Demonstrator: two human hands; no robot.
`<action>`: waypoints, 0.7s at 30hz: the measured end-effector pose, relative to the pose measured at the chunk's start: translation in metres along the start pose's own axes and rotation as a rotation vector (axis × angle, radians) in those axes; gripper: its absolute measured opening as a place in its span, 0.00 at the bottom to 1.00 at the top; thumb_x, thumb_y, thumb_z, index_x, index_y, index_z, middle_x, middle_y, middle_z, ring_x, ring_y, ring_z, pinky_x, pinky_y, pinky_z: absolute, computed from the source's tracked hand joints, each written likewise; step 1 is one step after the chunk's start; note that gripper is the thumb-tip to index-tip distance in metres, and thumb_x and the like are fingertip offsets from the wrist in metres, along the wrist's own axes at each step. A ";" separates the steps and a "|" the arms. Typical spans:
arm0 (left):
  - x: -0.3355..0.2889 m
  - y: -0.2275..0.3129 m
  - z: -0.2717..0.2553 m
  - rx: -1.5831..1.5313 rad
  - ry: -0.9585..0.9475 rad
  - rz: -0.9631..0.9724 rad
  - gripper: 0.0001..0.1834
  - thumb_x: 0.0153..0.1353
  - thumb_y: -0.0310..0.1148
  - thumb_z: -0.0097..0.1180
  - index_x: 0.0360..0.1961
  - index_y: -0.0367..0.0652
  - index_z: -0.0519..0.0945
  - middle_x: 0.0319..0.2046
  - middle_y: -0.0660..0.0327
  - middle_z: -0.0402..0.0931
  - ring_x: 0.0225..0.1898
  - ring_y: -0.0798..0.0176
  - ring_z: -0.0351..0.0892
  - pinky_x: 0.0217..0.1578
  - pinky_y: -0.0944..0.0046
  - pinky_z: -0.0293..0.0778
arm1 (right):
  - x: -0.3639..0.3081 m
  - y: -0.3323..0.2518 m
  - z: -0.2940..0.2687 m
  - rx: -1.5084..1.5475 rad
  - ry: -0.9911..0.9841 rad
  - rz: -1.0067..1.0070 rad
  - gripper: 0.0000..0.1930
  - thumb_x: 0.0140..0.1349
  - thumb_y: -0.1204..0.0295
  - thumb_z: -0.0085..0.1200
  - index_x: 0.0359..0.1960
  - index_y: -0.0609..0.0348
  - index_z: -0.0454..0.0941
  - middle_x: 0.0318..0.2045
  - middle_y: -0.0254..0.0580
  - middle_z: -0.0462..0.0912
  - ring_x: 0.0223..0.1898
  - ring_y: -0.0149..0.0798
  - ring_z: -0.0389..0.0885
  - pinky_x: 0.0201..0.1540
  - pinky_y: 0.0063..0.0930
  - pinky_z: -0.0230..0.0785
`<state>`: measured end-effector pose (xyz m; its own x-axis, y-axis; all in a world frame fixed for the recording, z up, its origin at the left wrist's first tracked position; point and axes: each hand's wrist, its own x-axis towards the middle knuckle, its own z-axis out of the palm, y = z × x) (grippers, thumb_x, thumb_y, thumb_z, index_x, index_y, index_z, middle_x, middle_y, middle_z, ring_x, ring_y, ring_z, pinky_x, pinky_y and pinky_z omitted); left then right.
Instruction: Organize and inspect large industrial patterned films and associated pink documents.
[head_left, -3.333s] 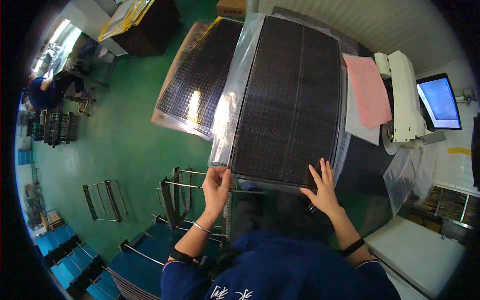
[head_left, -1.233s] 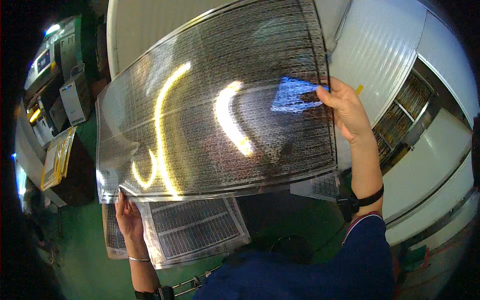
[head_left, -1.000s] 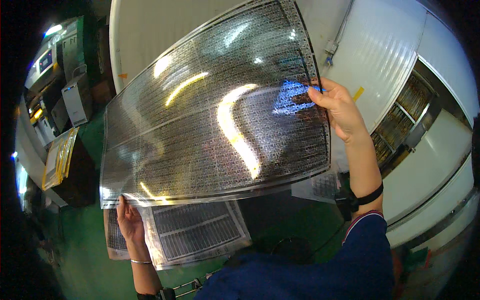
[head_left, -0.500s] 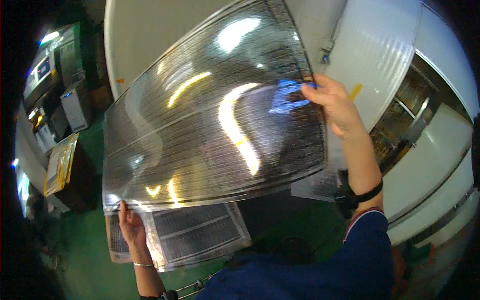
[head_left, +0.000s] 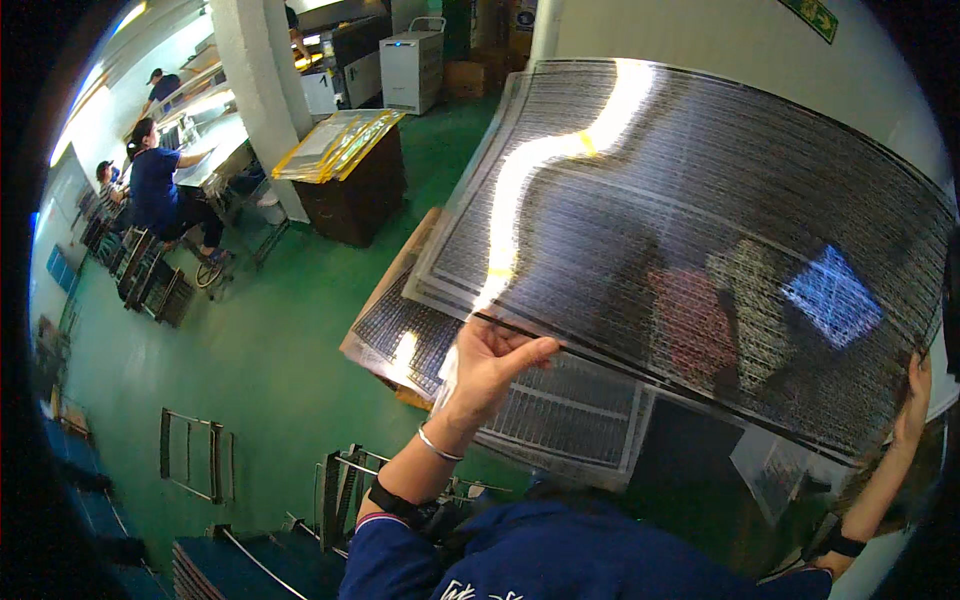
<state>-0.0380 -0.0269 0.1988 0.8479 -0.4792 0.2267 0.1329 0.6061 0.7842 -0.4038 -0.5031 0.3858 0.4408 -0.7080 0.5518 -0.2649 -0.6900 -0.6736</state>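
A large, glossy dark film sheet (head_left: 640,210), printed with dense fine lines, is held up in front of me and reflects a bright wavy band of light. My left hand (head_left: 488,368) pinches its near edge, left of the middle, with the thumb pointing right along the rim. At the right end, the fingers of my right hand (head_left: 913,400) are closed on the sheet's edge, partly hidden by it. Beneath the raised sheet, another patterned sheet (head_left: 565,410) lies beside a dark gridded sheet (head_left: 400,325) with a brown cardboard edge.
A brown box (head_left: 355,200) topped with yellow-edged clear sheets stands ahead on the green floor (head_left: 290,340). Behind it are a white pillar (head_left: 255,80) and a white wheeled cabinet (head_left: 412,75). A person (head_left: 160,185) sits at a worktable to the left. Metal frames (head_left: 190,455) stand lower left.
The view has swung left, bringing the room and seated people into sight. The sheet now lies further right in view and flatter. My left hand grips further along its near edge.
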 end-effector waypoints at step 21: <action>-0.009 0.002 0.030 0.119 -0.050 0.000 0.26 0.49 0.21 0.63 0.49 0.33 0.66 0.39 0.54 0.76 0.34 0.62 0.79 0.32 0.68 0.79 | 0.024 0.083 -0.069 -0.001 0.123 0.042 0.31 0.61 0.58 0.48 0.61 0.64 0.58 0.60 0.42 0.60 0.62 0.37 0.55 0.65 0.34 0.41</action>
<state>-0.0608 -0.0404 0.2152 0.8209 -0.5122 0.2527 0.0685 0.5276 0.8468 -0.4745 -0.5873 0.3770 0.3205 -0.7490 0.5798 -0.2817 -0.6598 -0.6966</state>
